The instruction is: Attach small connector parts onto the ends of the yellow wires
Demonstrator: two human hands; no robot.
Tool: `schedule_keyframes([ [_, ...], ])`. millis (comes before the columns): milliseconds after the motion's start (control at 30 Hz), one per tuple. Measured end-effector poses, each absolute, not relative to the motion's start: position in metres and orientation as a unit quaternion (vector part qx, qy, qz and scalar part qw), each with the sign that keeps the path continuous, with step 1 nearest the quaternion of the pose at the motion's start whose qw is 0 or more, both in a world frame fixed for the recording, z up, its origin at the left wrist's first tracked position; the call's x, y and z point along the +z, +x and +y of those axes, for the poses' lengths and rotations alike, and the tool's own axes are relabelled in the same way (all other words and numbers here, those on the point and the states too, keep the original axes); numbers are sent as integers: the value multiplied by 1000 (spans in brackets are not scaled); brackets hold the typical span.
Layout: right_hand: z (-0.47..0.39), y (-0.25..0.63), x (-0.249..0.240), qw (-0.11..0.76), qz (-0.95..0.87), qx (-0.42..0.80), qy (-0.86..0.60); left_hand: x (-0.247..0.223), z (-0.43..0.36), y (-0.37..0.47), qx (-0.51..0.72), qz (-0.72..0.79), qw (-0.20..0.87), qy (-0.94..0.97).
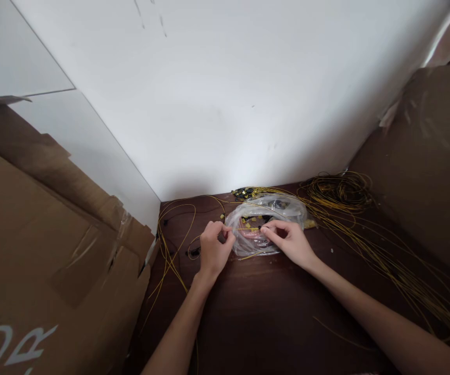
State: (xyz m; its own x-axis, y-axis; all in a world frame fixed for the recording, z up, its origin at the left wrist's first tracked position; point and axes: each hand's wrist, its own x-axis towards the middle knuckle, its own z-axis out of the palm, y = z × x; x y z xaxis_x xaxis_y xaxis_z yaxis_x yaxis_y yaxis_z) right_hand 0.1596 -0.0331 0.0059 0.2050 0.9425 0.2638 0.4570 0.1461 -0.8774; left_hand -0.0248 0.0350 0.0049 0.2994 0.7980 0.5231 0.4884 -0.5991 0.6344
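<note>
Between my two hands a short stretch of thin yellow cord [244,228] runs level, just above a clear plastic bag [256,248]. My left hand [216,245] pinches the cord near its left end. The fingertips of my right hand [287,239] close on a small dark piece [263,228] at the other end; its kind is too small to make out. Inside the bag's opening lie small yellow and black pieces [253,222]. More such pieces [244,194] are heaped behind the bag by the wall.
A coil of yellow and black cords [336,190] lies back right, with long strands trailing forward along the right. Loose yellow cords [170,250] loop at left. Cardboard boxes [53,229] [424,156] flank the dark wooden surface [256,317], and a white wall [225,104] stands behind.
</note>
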Motion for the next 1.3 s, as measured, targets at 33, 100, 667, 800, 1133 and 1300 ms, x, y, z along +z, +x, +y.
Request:
schedule_keyframes([
  [33, -33, 160, 5, 490, -576, 256, -602, 5, 35, -25, 426, 414, 181, 783],
  [100, -32, 161, 3, 495, -569, 265, -601, 5, 33, -23, 422, 420, 187, 781],
  [667, -33, 158, 1, 473, -593, 248, -603, 8, 21, -15, 407, 352, 244, 807],
  [800, -34, 157, 3, 465, -605, 243, -599, 7, 21, -15, 404, 342, 252, 810],
  [1133, -34, 157, 2, 455, -619, 230, -597, 5, 21, -14, 389, 337, 259, 817],
  [1300, -34, 157, 2, 455, -622, 231, -593, 4, 22, -14, 392, 337, 262, 815],
])
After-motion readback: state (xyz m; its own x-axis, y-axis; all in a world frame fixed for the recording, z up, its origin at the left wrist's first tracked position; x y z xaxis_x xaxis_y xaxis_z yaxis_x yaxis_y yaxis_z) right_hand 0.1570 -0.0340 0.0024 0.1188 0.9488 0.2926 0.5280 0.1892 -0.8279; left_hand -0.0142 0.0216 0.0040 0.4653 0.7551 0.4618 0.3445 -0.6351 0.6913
